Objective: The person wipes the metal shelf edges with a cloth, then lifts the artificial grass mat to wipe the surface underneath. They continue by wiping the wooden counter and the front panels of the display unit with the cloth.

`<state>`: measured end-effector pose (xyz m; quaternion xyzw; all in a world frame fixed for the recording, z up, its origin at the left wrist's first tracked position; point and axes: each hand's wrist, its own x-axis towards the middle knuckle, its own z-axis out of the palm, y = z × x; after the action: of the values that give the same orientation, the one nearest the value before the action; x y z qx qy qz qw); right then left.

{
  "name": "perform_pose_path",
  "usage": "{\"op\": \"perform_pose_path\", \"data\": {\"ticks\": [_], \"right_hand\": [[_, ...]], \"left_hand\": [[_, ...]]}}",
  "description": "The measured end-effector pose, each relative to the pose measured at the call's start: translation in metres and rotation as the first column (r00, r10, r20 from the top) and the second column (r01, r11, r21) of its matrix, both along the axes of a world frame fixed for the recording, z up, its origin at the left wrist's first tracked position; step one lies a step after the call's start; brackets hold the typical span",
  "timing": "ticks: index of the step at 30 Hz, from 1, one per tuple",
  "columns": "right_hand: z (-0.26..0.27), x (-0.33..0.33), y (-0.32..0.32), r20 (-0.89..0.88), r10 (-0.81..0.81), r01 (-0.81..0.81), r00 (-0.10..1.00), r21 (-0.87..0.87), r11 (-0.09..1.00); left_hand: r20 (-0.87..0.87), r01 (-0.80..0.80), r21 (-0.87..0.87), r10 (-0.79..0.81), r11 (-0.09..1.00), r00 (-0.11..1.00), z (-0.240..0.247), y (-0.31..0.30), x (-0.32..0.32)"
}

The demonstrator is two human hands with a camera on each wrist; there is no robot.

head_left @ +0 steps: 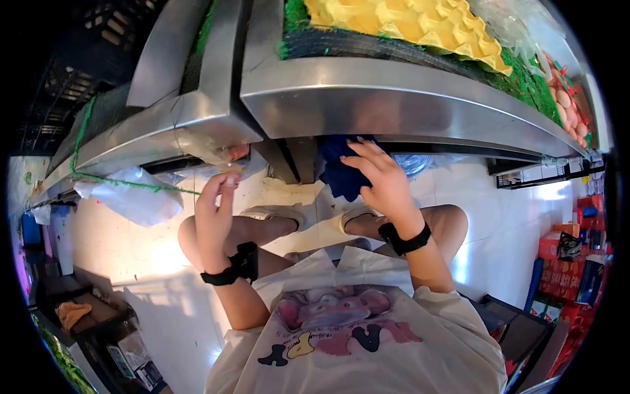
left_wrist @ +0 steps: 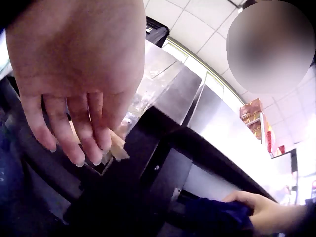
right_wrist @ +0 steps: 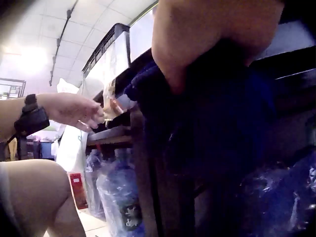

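Note:
My right hand [head_left: 384, 180] grips a bunched dark blue cloth [head_left: 344, 172] just below the front edge of the steel counter [head_left: 394, 98]. In the right wrist view the cloth [right_wrist: 212, 118] hangs in dark folds beneath that hand. My left hand [head_left: 216, 207] is raised at the gap under the neighbouring counter, its fingers loosely bent. A tan strip [left_wrist: 117, 147] shows behind its fingertips in the left wrist view. Close beyond those fingers, a clear plastic bag with something reddish [head_left: 237, 152] lies under the counter edge.
A yellow egg tray [head_left: 407, 26] and brown eggs [head_left: 569, 108] sit on green matting above. A white plastic bag [head_left: 138, 197] and green cord [head_left: 131, 184] hang at left. Below the shelf stands a plastic-wrapped bottle [right_wrist: 121, 197]. Red boxes [head_left: 564, 276] line the right.

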<state>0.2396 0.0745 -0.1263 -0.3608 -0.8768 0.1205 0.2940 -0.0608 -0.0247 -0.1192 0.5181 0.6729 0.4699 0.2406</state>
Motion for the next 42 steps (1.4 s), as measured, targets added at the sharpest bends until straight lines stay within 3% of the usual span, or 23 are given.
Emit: {"op": "perform_pose_path", "data": {"ticks": [1, 4, 8, 10, 12, 14, 16, 19, 21, 22, 23, 27, 28, 29, 32, 35, 38, 40, 42], "right_hand": [[0.0, 0.008, 0.0, -0.012, -0.045, 0.046, 0.999, 0.006, 0.999], [-0.002, 0.042, -0.003, -0.066, -0.221, 0.222, 0.973, 0.013, 0.975], [-0.004, 0.093, -0.014, -0.187, -0.489, 0.49, 0.852, -0.043, 0.871], [-0.01, 0.119, -0.027, -0.306, -0.567, 0.514, 0.765, -0.239, 0.824], [-0.018, 0.133, -0.049, -0.562, -0.651, 0.494, 0.51, -0.428, 0.757], [-0.034, 0.142, -0.06, -0.794, -0.575, 0.495, 0.197, -0.425, 0.757], [-0.007, 0.115, -0.067, -0.891, -0.441, 0.52, 0.11, -0.326, 0.789], [0.031, 0.066, -0.059, -0.837, -0.465, 0.685, 0.29, -0.158, 0.712], [0.017, 0.05, -0.024, -0.794, -0.351, 0.749, 0.497, 0.188, 0.635], [0.034, 0.032, -0.011, -0.717, -0.286, 0.654, 0.636, 0.304, 0.693], [0.028, 0.02, 0.005, -0.686, -0.166, 0.589, 0.709, 0.446, 0.673], [0.045, -0.047, -0.004, -0.427, 0.048, 0.219, 0.903, 0.555, 0.803], [0.054, -0.064, -0.01, -0.269, 0.036, 0.151, 0.962, 0.639, 0.754], [0.06, -0.083, -0.015, -0.208, 0.097, 0.069, 0.973, 0.67, 0.739], [0.058, -0.115, -0.013, -0.333, 0.171, 0.091, 0.927, 0.643, 0.76], [0.058, -0.102, -0.012, -0.298, 0.102, 0.129, 0.949, 0.661, 0.739], [0.053, -0.05, -0.015, -0.412, -0.065, 0.282, 0.909, 0.492, 0.824], [0.048, -0.016, -0.007, -0.633, -0.196, 0.564, 0.749, 0.453, 0.69], [0.043, 0.022, 0.004, -0.781, -0.397, 0.812, 0.482, 0.228, 0.537]], "left_hand": [[0.051, -0.013, 0.009, 0.013, 1.0, 0.999, -0.001, -0.001, -0.005], [-0.011, -0.012, -0.077, 0.011, 0.997, 1.0, -0.005, -0.017, -0.018], [0.22, -0.019, -0.091, 0.039, 0.996, 0.975, -0.006, -0.036, -0.019], [0.247, -0.014, -0.081, 0.034, 0.997, 0.968, 0.006, -0.04, -0.01], [0.227, 0.113, 0.022, -0.115, 0.993, 0.967, 0.012, -0.038, -0.006], [0.244, 0.22, 0.12, -0.244, 0.968, 0.939, 0.021, -0.037, 0.003], [0.284, 0.295, 0.159, -0.33, 0.942, 0.9, 0.026, -0.036, 0.007], [0.371, 0.35, 0.186, -0.396, 0.918, 0.84, 0.033, -0.032, 0.016], [0.378, 0.354, 0.183, -0.398, 0.917, 0.836, 0.037, -0.033, 0.021], [0.38, 0.351, 0.189, -0.398, 0.917, 0.835, 0.038, -0.033, 0.021], [0.384, 0.349, 0.187, -0.395, 0.918, 0.834, 0.038, -0.036, 0.018], [0.326, 0.262, 0.275, -0.347, 0.925, 0.88, 0.037, -0.042, 0.012], [0.359, 0.2, 0.275, -0.293, 0.94, 0.886, 0.035, -0.048, 0.011], [0.389, 0.144, 0.274, -0.247, 0.951, 0.887, 0.031, -0.052, 0.011], [0.431, 0.1, 0.304, -0.23, 0.947, 0.872, 0.029, -0.048, 0.006], [0.431, 0.082, 0.314, -0.219, 0.946, 0.876, 0.028, -0.057, -0.003], [0.426, 0.025, 0.319, -0.167, 0.947, 0.889, 0.029, -0.064, -0.006], [0.474, -0.006, 0.324, -0.157, 0.946, 0.867, 0.022, -0.064, -0.01], [0.505, -0.01, 0.319, -0.161, 0.948, 0.848, 0.02, -0.059, -0.009]]}}
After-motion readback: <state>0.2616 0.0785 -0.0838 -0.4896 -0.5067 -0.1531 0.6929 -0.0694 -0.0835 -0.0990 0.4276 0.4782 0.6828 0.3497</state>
